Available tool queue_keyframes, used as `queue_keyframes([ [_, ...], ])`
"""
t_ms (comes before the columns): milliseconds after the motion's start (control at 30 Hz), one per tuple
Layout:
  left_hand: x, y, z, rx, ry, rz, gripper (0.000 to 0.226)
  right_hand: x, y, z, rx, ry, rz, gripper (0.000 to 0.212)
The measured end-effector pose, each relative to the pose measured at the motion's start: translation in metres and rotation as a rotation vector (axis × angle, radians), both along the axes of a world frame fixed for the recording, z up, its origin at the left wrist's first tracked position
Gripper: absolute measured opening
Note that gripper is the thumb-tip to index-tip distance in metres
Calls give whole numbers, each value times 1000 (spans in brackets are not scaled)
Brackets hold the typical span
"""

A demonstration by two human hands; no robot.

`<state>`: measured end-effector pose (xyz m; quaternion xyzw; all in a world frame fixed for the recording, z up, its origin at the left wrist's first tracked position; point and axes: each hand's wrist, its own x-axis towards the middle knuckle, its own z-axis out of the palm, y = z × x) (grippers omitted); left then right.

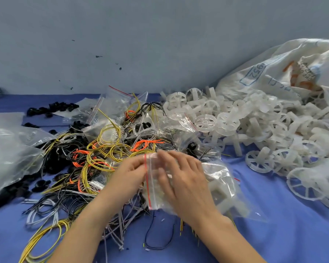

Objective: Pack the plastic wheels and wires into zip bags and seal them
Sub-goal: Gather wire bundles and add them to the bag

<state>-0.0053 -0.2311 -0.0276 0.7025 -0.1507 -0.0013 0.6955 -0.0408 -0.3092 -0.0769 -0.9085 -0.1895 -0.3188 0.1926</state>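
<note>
1. Between both hands, above the blue counter [292, 234]: clear zip bag with red strip [226, 173], white plastic wheel [222, 194] inside.
2. Probably sealing: pinch one end, slide along whole strip, keep tangled coloured wires [103, 152] out.
3. Left hand [129, 175] pinches bag mouth, forearm from lower left.
4. Right hand [182, 181] lies across bag, fingers blurred; cannot tell its grip.
</note>
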Motion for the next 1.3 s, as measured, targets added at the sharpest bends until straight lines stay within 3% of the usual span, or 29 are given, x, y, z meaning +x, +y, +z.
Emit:
queue_keyframes([
  [33,-21,42,-5,-43,50,19,44,4,4,2,12,50,-40,44],
  [100,-18,96,-26,65,8,367,44,9,14,4,83,112,-67,46],
  [200,-6,107,-43,383,-129,651,37,11,23,-5,163,138,-42,42],
  [333,-6,107,-61,757,-221,732,25,18,16,-22,153,341,-37,46],
  [467,-7,95,-67,1048,-350,776,18,25,4,-24,247,308,-63,44],
  [733,-7,88,-69,1270,-266,847,34,26,-2,-24,422,322,-12,38],
  [867,-9,88,-67,1284,-257,860,31,25,0,-23,457,301,-6,28],
  [1000,-12,92,-64,1144,-319,889,27,23,4,-21,471,269,2,32],
  [1167,-14,100,-45,958,-602,1019,22,31,17,-7,250,54,-60,46],
  [1300,-18,95,-41,729,-747,901,25,43,35,5,80,-24,-53,46],
])
